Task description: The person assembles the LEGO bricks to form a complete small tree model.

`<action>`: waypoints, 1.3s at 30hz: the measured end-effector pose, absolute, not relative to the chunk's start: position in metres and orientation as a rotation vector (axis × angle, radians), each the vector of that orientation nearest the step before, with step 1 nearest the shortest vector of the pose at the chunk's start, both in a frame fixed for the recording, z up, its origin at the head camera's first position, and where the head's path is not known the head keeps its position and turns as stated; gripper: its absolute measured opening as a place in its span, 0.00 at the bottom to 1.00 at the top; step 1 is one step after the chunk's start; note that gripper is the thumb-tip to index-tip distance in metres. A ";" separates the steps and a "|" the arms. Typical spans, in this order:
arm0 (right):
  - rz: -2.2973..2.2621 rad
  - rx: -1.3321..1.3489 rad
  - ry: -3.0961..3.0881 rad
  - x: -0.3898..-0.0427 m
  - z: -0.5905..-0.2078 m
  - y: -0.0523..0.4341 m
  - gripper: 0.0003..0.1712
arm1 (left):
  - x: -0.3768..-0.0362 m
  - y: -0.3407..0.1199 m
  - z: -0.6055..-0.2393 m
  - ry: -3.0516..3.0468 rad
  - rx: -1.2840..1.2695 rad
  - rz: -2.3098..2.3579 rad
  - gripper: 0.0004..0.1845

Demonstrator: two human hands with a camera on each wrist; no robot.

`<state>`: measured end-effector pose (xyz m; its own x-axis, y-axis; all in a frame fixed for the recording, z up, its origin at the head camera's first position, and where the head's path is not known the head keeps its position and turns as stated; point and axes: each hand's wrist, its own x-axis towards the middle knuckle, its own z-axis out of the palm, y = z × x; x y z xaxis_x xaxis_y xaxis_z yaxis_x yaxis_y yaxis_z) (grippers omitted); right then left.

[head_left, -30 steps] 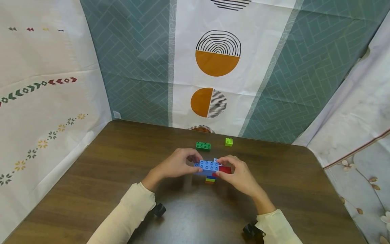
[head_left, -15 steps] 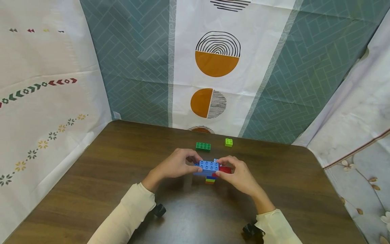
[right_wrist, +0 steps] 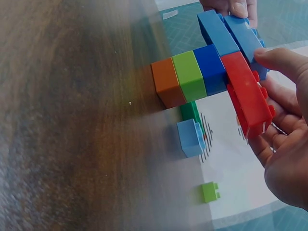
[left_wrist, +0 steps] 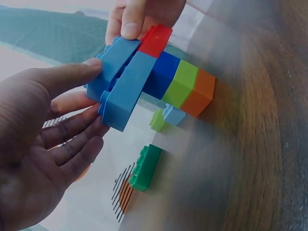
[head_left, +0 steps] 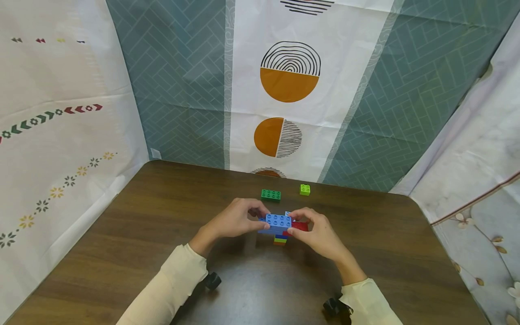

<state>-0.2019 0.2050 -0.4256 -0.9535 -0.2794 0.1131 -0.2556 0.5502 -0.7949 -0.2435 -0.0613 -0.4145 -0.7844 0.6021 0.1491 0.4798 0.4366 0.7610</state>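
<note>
My left hand (head_left: 233, 220) pinches the left end of a light blue toy building brick (head_left: 278, 220), thumb on the near side and fingers behind. My right hand (head_left: 321, 232) holds the same brick's right end between thumb and fingers. Beneath it, another light blue brick (left_wrist: 127, 96) and a red brick (right_wrist: 248, 96) lie end to end, reaching out left and right. A narrow gap with studs shows between the two blue layers in the left wrist view. Under them stands a column of dark blue (left_wrist: 162, 77), lime (left_wrist: 182, 84) and orange (left_wrist: 202, 94) bricks, orange lowest on the table.
Farther back on the brown table (head_left: 122, 234) lie a green brick (head_left: 271, 194) and a small lime brick (head_left: 305, 189). A small light blue brick (right_wrist: 191, 138) sits behind the column, partly hidden by my right fingers in the head view. Cloth hangs along the table's back and sides.
</note>
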 end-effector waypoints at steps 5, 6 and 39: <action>-1.402 -0.479 2.753 -0.202 -0.427 0.207 0.24 | -0.244 -0.060 -0.414 2.530 0.956 1.276 0.15; -1.399 -0.483 2.755 -0.202 -0.427 0.207 0.25 | -0.244 -0.060 -0.414 2.532 0.954 1.272 0.15; -1.350 -0.597 2.795 -0.204 -0.422 0.204 0.19 | -0.242 -0.059 -0.411 2.591 0.943 1.193 0.14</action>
